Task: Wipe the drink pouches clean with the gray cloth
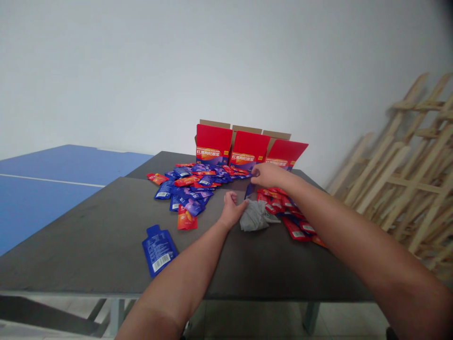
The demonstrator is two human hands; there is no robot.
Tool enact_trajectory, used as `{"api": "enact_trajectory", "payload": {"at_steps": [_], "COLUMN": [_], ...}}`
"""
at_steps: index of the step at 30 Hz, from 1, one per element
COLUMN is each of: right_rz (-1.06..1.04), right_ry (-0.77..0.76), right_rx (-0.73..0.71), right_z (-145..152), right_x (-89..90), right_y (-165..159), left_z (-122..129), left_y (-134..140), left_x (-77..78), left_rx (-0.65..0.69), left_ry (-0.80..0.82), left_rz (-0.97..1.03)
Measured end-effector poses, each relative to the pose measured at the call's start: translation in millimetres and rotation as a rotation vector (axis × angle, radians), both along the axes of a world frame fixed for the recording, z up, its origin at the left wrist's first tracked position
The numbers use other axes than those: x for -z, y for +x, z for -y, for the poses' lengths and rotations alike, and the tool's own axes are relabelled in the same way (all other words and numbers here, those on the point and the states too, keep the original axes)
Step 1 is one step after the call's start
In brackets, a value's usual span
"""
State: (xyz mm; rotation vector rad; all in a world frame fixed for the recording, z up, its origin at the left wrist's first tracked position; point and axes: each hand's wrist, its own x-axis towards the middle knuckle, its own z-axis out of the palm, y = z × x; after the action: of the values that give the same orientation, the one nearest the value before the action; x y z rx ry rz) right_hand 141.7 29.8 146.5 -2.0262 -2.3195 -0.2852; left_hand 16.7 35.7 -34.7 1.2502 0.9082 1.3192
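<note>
My right hand (269,175) reaches in front of the boxes, its fingers pinched at the top of a blue pouch (249,190) that shows just below them. To its lower left is my left hand (231,210), its fingers loosely curled and its thumb stretched apart. Nothing shows in that hand. The thumb comes up against a crumpled grey cloth (255,216); I cannot tell if they touch. A pile of red and blue pouches (283,205) lies beside the cloth, partly hidden by my right forearm. Another mixed pile (194,184) spreads out left of my hands.
Three open red cartons (214,144) stand in a row at the back of the dark table (106,245). One blue pouch (159,250) lies alone near the front left. A blue table with a white line (53,179) adjoins on the left; wooden slats (399,184) lean at the right.
</note>
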Motion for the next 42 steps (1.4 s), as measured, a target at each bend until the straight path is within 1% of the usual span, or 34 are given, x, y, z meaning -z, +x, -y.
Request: {"api": "enact_trajectory", "payload": {"at_steps": [1,3,5,6,8,9,11,13,15,16,17,19,22,26,28,31,34,36,38,42], "right_rz": [-0.014,-0.061,-0.126,-0.170,-0.299,-0.375,-0.492,-0.483,-0.435,-0.423,-0.418,-0.428,-0.490,-0.575,-0.582,-0.527,-0.369,-0.276,-0.239,-0.262], "right_ry": [-0.006,-0.010,-0.004,0.004,0.042,0.074,0.158,0.224,0.205,0.199,0.187,0.163,0.190,0.380,0.435,0.400,0.291,0.251,0.267,0.351], "right_rx": [-0.018,-0.044,-0.058,-0.059,-0.059,-0.054,-0.047,-0.033,-0.048,-0.046,-0.043,-0.066,-0.163,-0.226,-0.275,-0.407,-0.577,-0.672,-0.698,-0.619], "right_z": [3.4,8.4,11.1,11.8,13.0,14.3,18.8,26.0,33.9,37.4,40.1,42.8,41.6,41.2,44.1,49.3,50.4,48.0,44.5,40.1], "right_x": [1.3,5.3,11.5,16.2,31.2,42.1,71.1,105.9,139.2,152.9,163.9,177.1,180.1,172.7,168.4,163.2,160.7,161.0,162.6,165.8], "right_y": [-2.8,-8.8,-13.1,-13.8,-11.9,-9.5,-3.1,3.1,7.1,7.9,8.0,7.3,8.4,18.7,24.2,24.9,17.4,12.8,11.3,15.3], "left_z": [-1.0,-2.7,-4.7,-5.8,-7.9,-8.6,-8.9,-8.0,-6.7,-6.2,-6.0,-6.2,-7.5,-8.1,-7.4,-4.6,-0.1,3.2,6.1,9.9], "left_y": [-1.0,-2.1,-2.6,-2.8,-3.5,-4.0,-5.2,-6.9,-8.7,-9.7,-10.6,-12.4,-14.6,-15.0,-14.0,-12.2,-11.3,-11.4,-11.8,-12.7], "left_x": [-0.2,0.3,1.2,1.4,0.6,-0.5,-4.3,-9.2,-13.6,-15.2,-16.4,-17.3,-17.0,-17.5,-18.4,-19.4,-19.6,-19.7,-19.9,-20.0], "left_rx": [-0.020,0.016,0.091,0.098,0.065,0.039,-0.014,-0.054,-0.081,-0.085,-0.084,-0.069,-0.038,0.008,0.023,0.070,0.178,0.230,0.280,0.429], "left_ry": [0.072,0.196,0.218,0.207,0.166,0.131,0.027,-0.085,-0.161,-0.184,-0.203,-0.236,-0.274,-0.255,-0.213,-0.181,-0.209,-0.205,-0.181,-0.215], "left_rz": [-0.022,-0.067,-0.059,-0.036,0.043,0.098,0.216,0.308,0.369,0.389,0.406,0.429,0.450,0.448,0.442,0.449,0.436,0.405,0.378,0.361]}}
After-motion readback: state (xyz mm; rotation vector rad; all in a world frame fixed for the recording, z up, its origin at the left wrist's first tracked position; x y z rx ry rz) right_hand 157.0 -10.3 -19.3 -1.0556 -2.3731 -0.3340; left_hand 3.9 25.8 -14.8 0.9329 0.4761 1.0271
